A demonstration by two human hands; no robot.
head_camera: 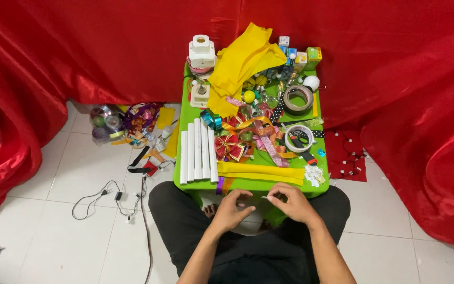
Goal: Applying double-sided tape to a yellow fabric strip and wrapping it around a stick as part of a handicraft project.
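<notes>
My left hand (231,209) and my right hand (291,201) hover close together just below the near edge of the small green table (253,185), over my lap. Their fingertips pinch toward each other around something tiny and pale that I cannot make out. Right in front of them on the table lie long yellow strips (261,172). Several white tubes (198,150) lie side by side at the table's left. A red and gold ribbon bow (230,146) sits in the middle among loose ribbons.
A tape roll (298,138) and a larger grey roll (297,98) sit at the right, yellow fabric (240,63) and a white dispenser (202,52) at the back. Ribbon spools (132,121) and a black cable (109,197) litter the tiled floor at left. Red curtains surround everything.
</notes>
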